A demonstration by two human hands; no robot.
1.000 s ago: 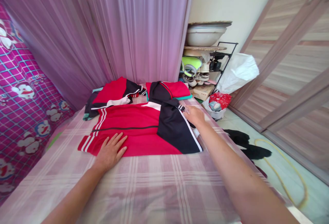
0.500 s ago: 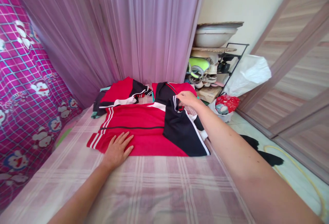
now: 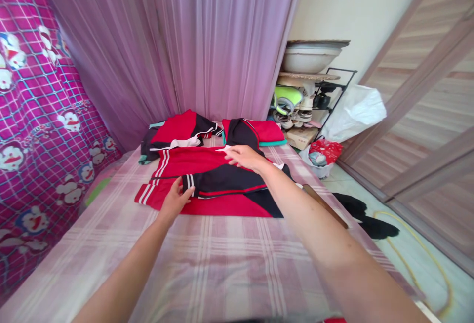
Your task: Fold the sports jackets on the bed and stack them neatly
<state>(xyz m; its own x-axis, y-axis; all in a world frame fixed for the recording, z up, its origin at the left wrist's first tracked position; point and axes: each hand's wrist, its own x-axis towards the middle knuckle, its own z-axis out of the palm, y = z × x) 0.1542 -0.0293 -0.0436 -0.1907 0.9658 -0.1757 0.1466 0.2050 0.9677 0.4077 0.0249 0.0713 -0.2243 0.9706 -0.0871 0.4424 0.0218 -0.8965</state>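
Observation:
A red and black jacket (image 3: 218, 208) with white stripes lies flat on the plaid bed sheet (image 3: 222, 263). One black sleeve (image 3: 229, 180) is folded across its body, with the striped cuff pointing left. My left hand (image 3: 176, 199) has its thumb and fingers closed about that cuff. Over the jacket's upper part is my right hand (image 3: 244, 157), fingers apart and holding nothing; whether it touches the fabric I cannot tell. Behind lie another red and black garment (image 3: 174, 128) on the left and folded red and black clothing (image 3: 268, 132) on the right.
Purple curtains (image 3: 215, 41) hang behind the bed, and a pink cartoon-print cloth (image 3: 66, 155) hangs at the left. Beyond the right bed edge stand a shoe rack (image 3: 344, 81) with basins (image 3: 311, 59), bags (image 3: 326, 151), black items (image 3: 377, 226) on the floor, and a wooden wardrobe (image 3: 418, 130).
The black sleeve has come from the right over the jacket's body. My right hand has let go of the cuff and moved left; my left hand, flat before, is now at the cuff.

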